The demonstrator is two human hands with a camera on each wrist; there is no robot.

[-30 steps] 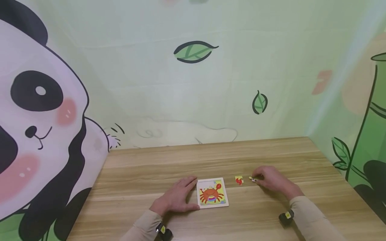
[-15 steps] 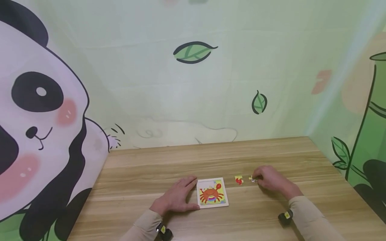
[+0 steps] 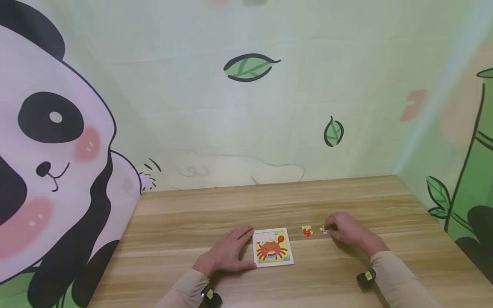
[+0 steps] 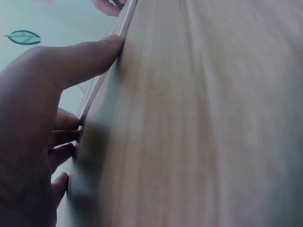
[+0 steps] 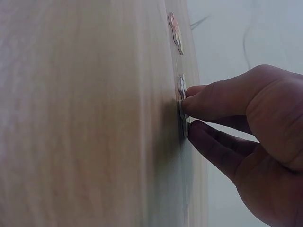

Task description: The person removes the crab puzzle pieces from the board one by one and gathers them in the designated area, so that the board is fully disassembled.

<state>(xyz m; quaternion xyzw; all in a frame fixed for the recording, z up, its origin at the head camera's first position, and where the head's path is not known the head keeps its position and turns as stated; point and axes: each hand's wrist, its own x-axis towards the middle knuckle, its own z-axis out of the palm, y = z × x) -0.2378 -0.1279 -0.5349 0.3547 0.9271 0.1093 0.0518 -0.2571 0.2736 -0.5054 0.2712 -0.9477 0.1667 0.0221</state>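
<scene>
A square crab puzzle in a white frame [image 3: 290,256] lies on the table, its picture bare and pale at the top left. My left hand [image 3: 227,251] rests at the frame's left side, fingers at the upper corner and thumb at the lower one. To the right, a red and yellow puzzle piece [image 3: 307,231] lies by itself. Farther right my right hand [image 3: 349,229] pinches at a small pale puzzle piece [image 5: 183,120] on the tabletop. Another piece [image 5: 182,85] shows beside those fingertips in the right wrist view; the fingers partly hide both.
The wooden table [image 3: 192,214] meets a pale green printed wall cloth [image 3: 185,111] at the back. A large printed panda [image 3: 50,145] covers the left side. Each wrist carries a small black camera [image 3: 366,279].
The small piece at my right fingertips looked tilted a second ago and lies flatter now. My right fingers have shifted slightly over it. The left hand and the crab puzzle stay put.
</scene>
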